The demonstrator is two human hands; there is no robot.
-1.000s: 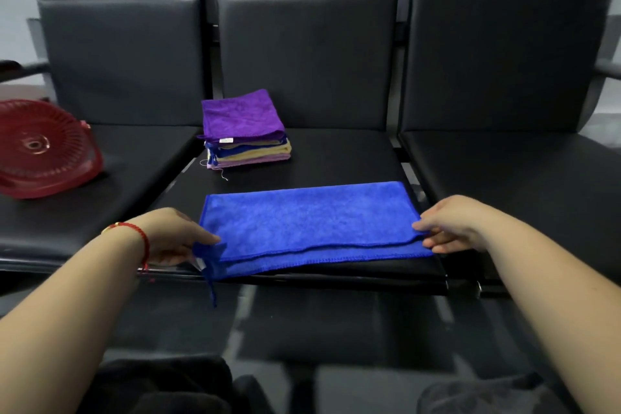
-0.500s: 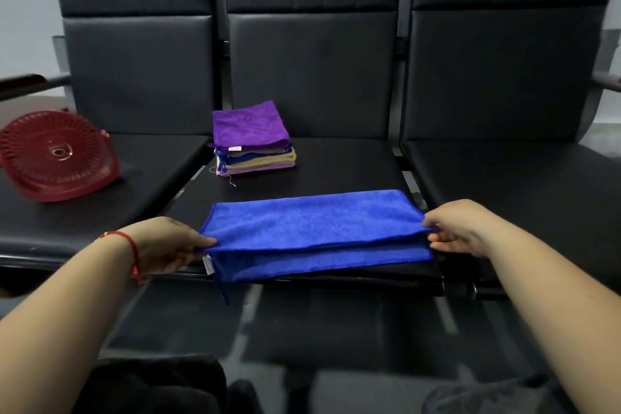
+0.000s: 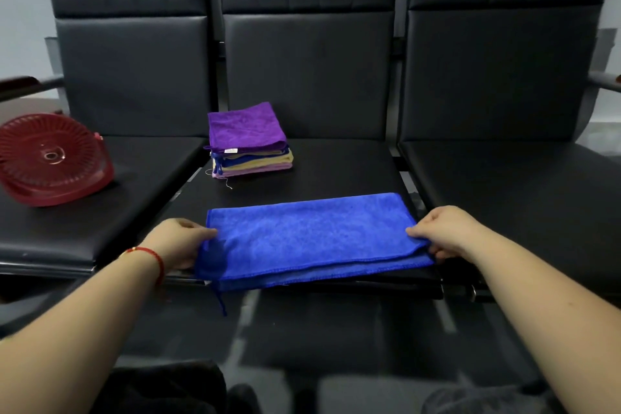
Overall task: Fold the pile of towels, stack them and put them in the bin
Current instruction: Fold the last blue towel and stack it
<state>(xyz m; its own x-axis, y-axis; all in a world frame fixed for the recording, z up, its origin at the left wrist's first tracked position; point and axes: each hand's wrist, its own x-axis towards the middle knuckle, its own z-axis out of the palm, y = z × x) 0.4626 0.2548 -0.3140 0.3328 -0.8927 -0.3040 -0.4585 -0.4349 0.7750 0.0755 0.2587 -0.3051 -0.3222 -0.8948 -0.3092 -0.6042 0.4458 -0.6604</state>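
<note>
A blue towel (image 3: pixel 309 235) lies folded in half lengthwise across the front of the middle black seat (image 3: pixel 336 165). Its top layer sits a little back from the lower edge. My left hand (image 3: pixel 181 242) pinches the towel's left end, a red string around that wrist. At the right end my right hand (image 3: pixel 440 232) pinches the towel's edge, thumb on top and fingers underneath. Behind the towel stands a stack of folded towels (image 3: pixel 250 144), purple on top with blue, yellow and pink ones below. A red round bin (image 3: pixel 50 158) lies tipped on the left seat.
Three black chairs stand side by side with tall backrests. A gap separates each seat. Metal armrests (image 3: pixel 605 81) stick out at both ends of the row. Dark clothing shows at the bottom of the view, near my legs.
Both hands have drawn the towel's top layer toward me, nearly level with the lower edge. The camera has tilted down slightly. The stack and the bin have stayed put.
</note>
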